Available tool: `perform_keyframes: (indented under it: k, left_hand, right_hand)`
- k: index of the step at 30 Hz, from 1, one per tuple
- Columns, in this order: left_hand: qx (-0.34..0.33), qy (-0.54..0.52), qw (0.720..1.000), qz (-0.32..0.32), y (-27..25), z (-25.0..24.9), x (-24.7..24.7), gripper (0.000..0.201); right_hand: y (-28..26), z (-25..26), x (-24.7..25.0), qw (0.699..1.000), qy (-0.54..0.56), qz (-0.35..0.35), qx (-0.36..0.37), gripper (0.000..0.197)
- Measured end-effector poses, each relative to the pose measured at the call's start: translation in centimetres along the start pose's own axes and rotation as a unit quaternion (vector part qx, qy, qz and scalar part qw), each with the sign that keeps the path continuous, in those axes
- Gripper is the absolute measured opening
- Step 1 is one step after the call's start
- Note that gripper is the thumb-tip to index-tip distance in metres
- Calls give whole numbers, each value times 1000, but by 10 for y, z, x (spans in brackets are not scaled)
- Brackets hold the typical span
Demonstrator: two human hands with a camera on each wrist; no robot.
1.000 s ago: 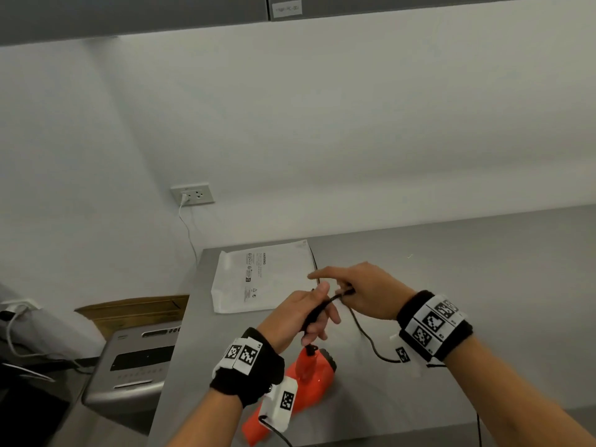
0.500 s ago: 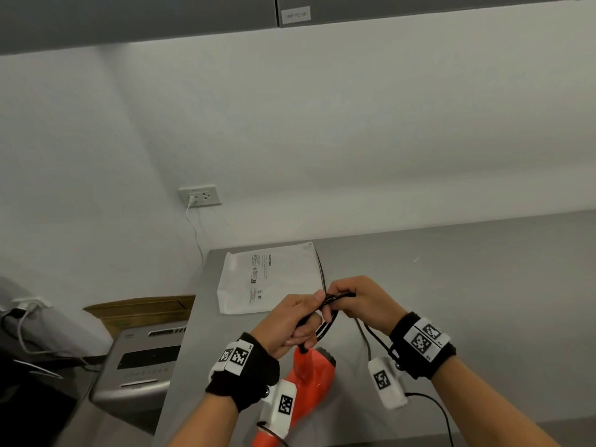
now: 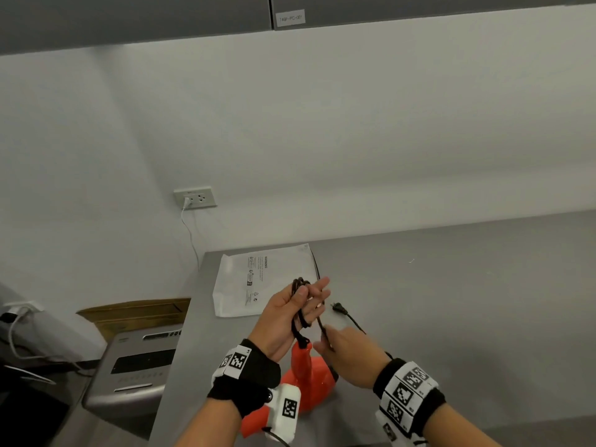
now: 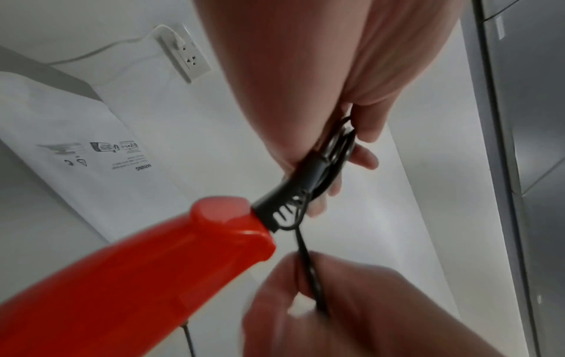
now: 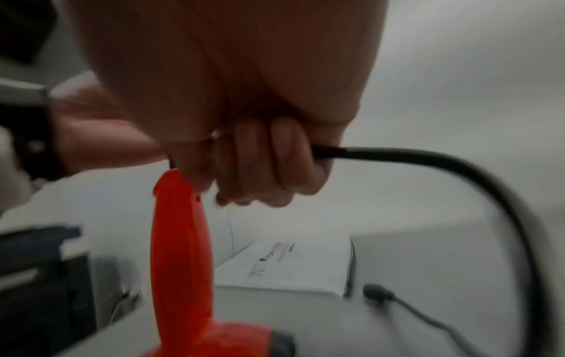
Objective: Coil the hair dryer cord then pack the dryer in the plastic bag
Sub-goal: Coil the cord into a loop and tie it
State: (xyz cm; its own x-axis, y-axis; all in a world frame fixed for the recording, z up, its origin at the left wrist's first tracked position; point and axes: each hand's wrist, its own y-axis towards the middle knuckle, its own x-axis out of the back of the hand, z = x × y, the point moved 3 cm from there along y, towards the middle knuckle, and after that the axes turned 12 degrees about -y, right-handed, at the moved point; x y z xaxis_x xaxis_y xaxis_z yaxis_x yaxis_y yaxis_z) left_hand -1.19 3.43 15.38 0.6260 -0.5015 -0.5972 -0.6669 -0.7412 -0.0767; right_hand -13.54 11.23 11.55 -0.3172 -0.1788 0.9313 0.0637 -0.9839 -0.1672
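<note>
- Nearest: the red hair dryer [image 3: 308,379] rests on the grey table [image 3: 467,317] close to its near edge, handle up, between the two wrists.
- Right hand [image 3: 350,354]: fingers curled round the free run of the black cord [image 3: 319,321], just beside the handle top.
- Left hand [image 3: 290,312]: raised above the dryer, thumb pinching several gathered loops against partly extended fingers; coiling appears well begun but unfinished.
- Plug [image 3: 338,307]: lies loose on the table just right of the left hand, with a short tail left to gather.
- Plastic bag [image 3: 258,279]: flat, unopened as far as can be seen, at the far left corner; packing not yet begun.
- Room: broad bare tabletop to the right; table edge and wall close on the left.
</note>
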Motion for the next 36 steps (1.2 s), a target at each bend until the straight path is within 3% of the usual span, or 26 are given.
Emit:
perform_keyframes:
  k: [2,3,5,7,9,12,14,15,16,20,24,29,32,36]
  left_hand:
    - [-11,40,999,-21,2,-2,7,27]
    - [-11,85,996,-21,2,-3,7,30]
    - [1,203,979,-23,0,-6,3,32]
    - [19,265,964,-12,-3,-6,-4,30]
    - [38,250,967,14,-5,-5,-11,31]
    - [53,214,975,12,-3,0,-15,43]
    - [60,173,983,13,-3,2,-17,50]
    - [60,162,985,16,-3,3,-18,50]
    - [57,156,986,18,-4,4,-17,49]
    - [37,146,988,16,-10,4,-7,40]
    - [20,144,989,-26,-14,10,6,33]
    - [-39,227,969,-92,-2,13,2,34]
    - [-49,238,962,-126,4,11,6,34]
    - [-50,231,961,-140,6,4,17,34]
  right_hand:
    - [-12,10,9,989,-118,53,77,28]
    - [-17,14,18,982,-148,43,112,27]
    - [-19,16,45,976,-152,-62,145,20]
    - [-14,8,75,968,-134,-172,123,17]
    - [-4,-3,96,967,-126,-199,92,29]
    - [10,-14,100,989,-72,-94,88,43]
    - [14,-12,91,992,-17,-52,117,23]
    - [16,-11,88,991,10,-58,121,9]
    - [16,-11,88,991,37,-73,111,7]
    - [18,-18,88,986,140,-74,44,27]
    - [14,-21,75,948,318,-29,-12,25]
    - [15,-29,64,891,445,-64,-60,17]
    - [9,-49,48,909,407,-75,-50,22]
    - [-1,-94,0,972,201,-46,-110,17]
